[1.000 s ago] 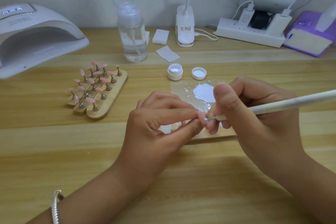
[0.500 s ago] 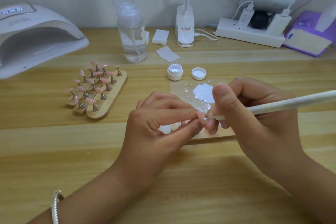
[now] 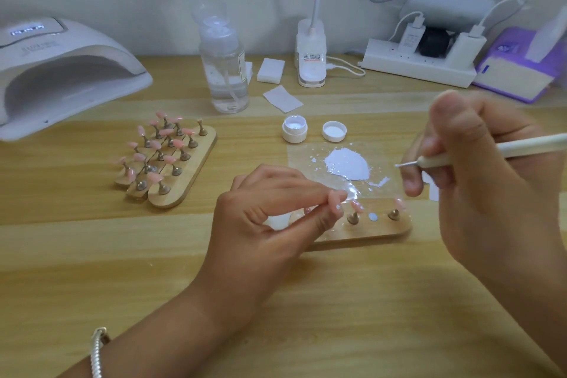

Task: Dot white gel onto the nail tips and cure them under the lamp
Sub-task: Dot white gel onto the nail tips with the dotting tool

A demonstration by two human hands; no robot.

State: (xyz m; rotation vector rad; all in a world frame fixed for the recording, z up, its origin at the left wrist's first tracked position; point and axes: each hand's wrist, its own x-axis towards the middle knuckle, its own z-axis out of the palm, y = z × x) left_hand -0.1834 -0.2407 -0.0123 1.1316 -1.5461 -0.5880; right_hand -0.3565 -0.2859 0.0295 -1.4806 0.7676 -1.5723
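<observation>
Left grip (image 3: 270, 218) pinches a small pink nail tip (image 3: 336, 203) between thumb and forefinger, its glossy curved face bearing a white dot, just above the near wooden strip (image 3: 377, 233). Right grip (image 3: 478, 190) is curled round a slim, matte cream dotting pen (image 3: 506, 148) whose thin metal point aims left. A second ago that point touched the pinched tip; now the right grip has drawn off to the right and pen and tip are well apart. The round-ended strip carries two more pink tips on small metal stems. Just beyond lies a clear film (image 3: 300, 156) with a wet, shiny puddle of white gel (image 3: 348, 164) and stray splashes. Farther off stand a small round jar (image 3: 294, 129), open and holding white gel, and its lid (image 3: 334, 131) beside it, inside up. To the left a wooden stand (image 3: 184, 175) holds many pink tips. A clear pump bottle (image 3: 225, 74) is partly filled with clear liquid. The smooth white domed curing lamp (image 3: 67, 77) sits far left on the pale wood-grain desk (image 3: 92, 255).
</observation>
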